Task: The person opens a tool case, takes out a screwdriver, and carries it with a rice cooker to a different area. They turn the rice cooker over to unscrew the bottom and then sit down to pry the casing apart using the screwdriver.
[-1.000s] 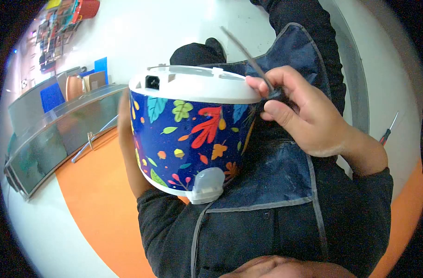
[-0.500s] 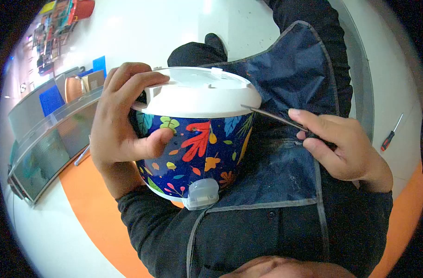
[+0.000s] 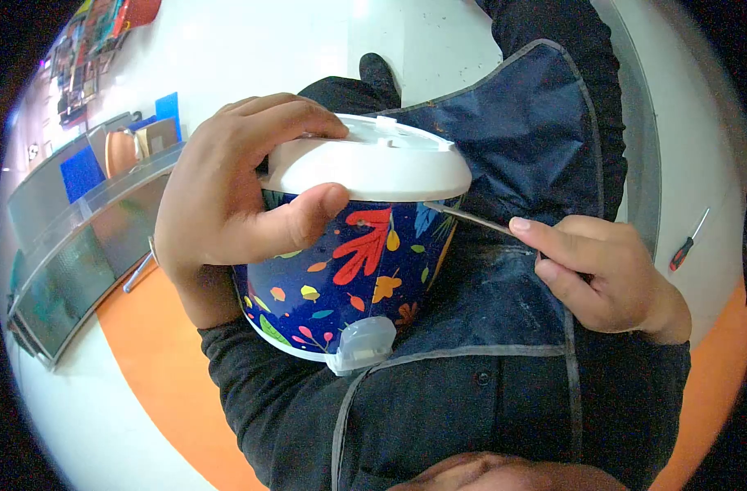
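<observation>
A rice cooker (image 3: pixel 328 270) with a dark blue leaf-patterned shell lies in my lap, its white base (image 3: pixel 373 170) facing up. A clear plastic cup (image 3: pixel 363 344) sticks out at its lower edge. My left hand (image 3: pixel 234 180) grips the cooker from the left, fingers over the base and thumb against the patterned side. In my right hand (image 3: pixel 598 274) is a slim, flat metal tool (image 3: pixel 481 221), its handle mostly hidden by my fingers. Its tip meets the shell just below the white rim on the right.
A dark blue apron (image 3: pixel 512 139) covers my lap under the cooker. On the floor at the right lies a screwdriver (image 3: pixel 689 241). To the left stands a grey panelled bench or rack (image 3: pixel 95 237) with blue and brown items behind it.
My left hand has slid further over the base, its thumb moving right and up. The metal tool's tip has dropped from the white rim to the shell just below it.
</observation>
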Demonstrator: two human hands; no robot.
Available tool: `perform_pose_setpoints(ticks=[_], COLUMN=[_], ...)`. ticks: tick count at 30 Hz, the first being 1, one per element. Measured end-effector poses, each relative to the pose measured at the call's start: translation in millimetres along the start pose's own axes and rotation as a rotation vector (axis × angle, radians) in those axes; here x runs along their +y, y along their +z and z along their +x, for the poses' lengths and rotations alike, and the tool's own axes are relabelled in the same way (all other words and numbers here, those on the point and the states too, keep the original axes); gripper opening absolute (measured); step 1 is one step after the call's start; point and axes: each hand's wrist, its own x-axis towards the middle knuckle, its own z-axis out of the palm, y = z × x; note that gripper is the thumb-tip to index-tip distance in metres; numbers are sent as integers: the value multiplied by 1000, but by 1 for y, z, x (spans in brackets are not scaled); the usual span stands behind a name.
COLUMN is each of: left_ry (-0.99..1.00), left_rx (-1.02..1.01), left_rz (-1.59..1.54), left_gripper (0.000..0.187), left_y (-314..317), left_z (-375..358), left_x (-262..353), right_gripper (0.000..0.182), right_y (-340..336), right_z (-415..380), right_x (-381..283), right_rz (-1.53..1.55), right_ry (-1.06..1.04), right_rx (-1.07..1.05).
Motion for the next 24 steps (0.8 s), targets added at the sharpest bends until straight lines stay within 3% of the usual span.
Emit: perform_pose_setpoints(ticks=[2, 8, 14, 24], left_ry=[-61, 26, -12, 127], left_rx=[-101, -95, -209, -200], left_rz=[53, 46, 76, 61], left_gripper=[64, 54, 51, 44], left_y=[-7, -6, -5, 11], left_z=[3, 15, 43, 52], left_x=[6, 1, 7, -9], right_gripper=[46, 49, 49, 41], right_y=[0, -20, -50, -64], right_z=[1, 2, 12, 39], right_x=[-5, -40, -69, -79], right_rz=[-5, -105, -176, -235], right_ry=[-4, 167, 297, 313], right_rx=[8, -93, -136, -205])
